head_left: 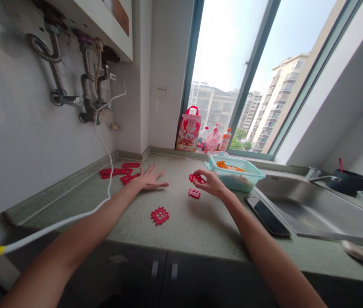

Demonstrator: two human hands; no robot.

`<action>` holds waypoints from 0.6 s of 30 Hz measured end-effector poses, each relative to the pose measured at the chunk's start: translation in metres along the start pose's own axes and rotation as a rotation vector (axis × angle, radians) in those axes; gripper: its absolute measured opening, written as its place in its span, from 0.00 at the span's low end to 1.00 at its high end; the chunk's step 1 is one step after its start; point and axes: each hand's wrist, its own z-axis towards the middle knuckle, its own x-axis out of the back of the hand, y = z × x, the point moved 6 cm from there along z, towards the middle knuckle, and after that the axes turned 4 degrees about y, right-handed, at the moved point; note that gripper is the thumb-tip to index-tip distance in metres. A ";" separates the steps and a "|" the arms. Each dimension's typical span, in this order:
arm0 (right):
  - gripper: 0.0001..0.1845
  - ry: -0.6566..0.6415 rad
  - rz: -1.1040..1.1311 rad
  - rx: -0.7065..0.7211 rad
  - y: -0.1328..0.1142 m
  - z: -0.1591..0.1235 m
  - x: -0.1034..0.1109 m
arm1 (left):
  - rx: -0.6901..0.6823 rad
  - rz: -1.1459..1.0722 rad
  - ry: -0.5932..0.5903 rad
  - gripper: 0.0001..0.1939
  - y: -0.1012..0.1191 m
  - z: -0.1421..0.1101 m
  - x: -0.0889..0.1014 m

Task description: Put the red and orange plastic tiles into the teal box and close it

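My right hand (212, 183) pinches a red plastic building tile (195, 178) with toothed edges, holding it above the counter. Just below it lies a smaller red toothed piece (194, 193) with a window-like cutout. My left hand (151, 177) rests with fingers spread, palm towards the counter. Beside its wrist are several red toothed pieces (115, 172), partly behind the forearm and a white cable. Nearer the front edge sits a red window-frame tile (160, 216) with a grid in its middle.
A light-blue plastic tub (239, 182) with orange pieces inside stands right of my right hand. A phone (267, 216) lies in front of the steel sink (292, 201). The white cable (72, 217) crosses over my left forearm. Bottles (212, 139) and a red bag (188, 132) line the windowsill.
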 end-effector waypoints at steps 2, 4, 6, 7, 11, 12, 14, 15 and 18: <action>0.11 -0.088 -0.001 -0.067 0.003 -0.003 0.001 | 0.009 -0.006 0.023 0.53 -0.001 0.000 0.001; 0.11 -0.232 -0.030 -0.150 0.007 -0.007 -0.007 | 0.022 -0.020 0.026 0.52 -0.001 0.001 0.001; 0.13 -0.362 -0.070 -0.210 0.009 -0.011 -0.018 | 0.031 -0.024 0.005 0.52 0.000 0.000 0.000; 0.13 -0.397 -0.089 -0.223 0.009 -0.013 -0.023 | 0.035 -0.021 -0.009 0.53 0.001 -0.001 0.000; 0.11 -0.370 -0.130 -0.215 0.005 -0.013 -0.033 | 0.047 -0.007 -0.027 0.54 0.004 -0.003 0.002; 0.10 -0.359 -0.132 -0.209 0.004 -0.012 -0.034 | 0.048 -0.006 -0.022 0.54 0.004 -0.003 0.002; 0.10 -0.351 -0.115 -0.192 0.001 -0.012 -0.034 | 0.048 -0.007 -0.014 0.54 0.004 -0.002 0.002; 0.10 -0.343 -0.098 -0.178 0.000 -0.011 -0.032 | 0.048 -0.008 -0.009 0.55 0.003 -0.001 0.002; 0.10 -0.168 -0.083 -0.070 -0.003 -0.002 -0.007 | 0.046 -0.010 0.004 0.55 0.000 0.003 0.000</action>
